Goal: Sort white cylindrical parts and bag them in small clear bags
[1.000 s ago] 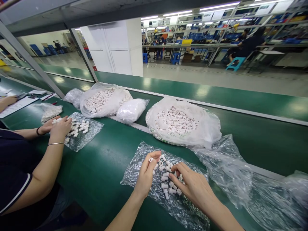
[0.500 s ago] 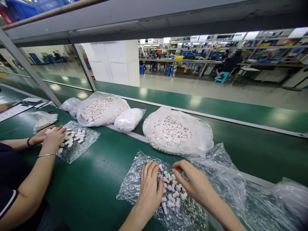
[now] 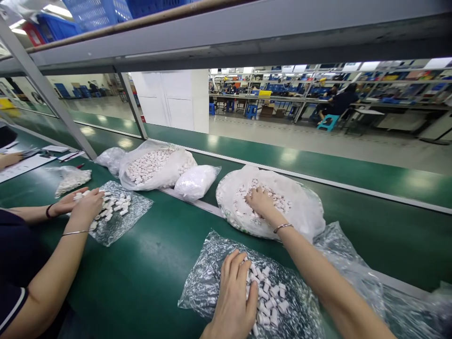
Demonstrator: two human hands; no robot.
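Observation:
My left hand point(image 3: 236, 292) rests with its fingers spread at the left side of a pile of white fittings point(image 3: 270, 299), which lies on a clear plastic bag point(image 3: 201, 278). Farther forward, my right hand point(image 3: 260, 201) reaches into a large open bag point(image 3: 303, 207) full of small white parts point(image 3: 282, 202). Its fingertips are down among those parts, so what they grip, if anything, is hidden.
At the left, a co-worker's hands point(image 3: 86, 203) handle white fittings on another clear bag point(image 3: 137, 207). A second large bag point(image 3: 123, 176) and a white plastic bundle point(image 3: 197, 181) stand along the green bench point(image 3: 148, 268). A shelf beam point(image 3: 226, 40) crosses above.
My right hand has moved from the pile of fittings forward into the large open bag. My left hand stays by the pile. The view has shifted slightly.

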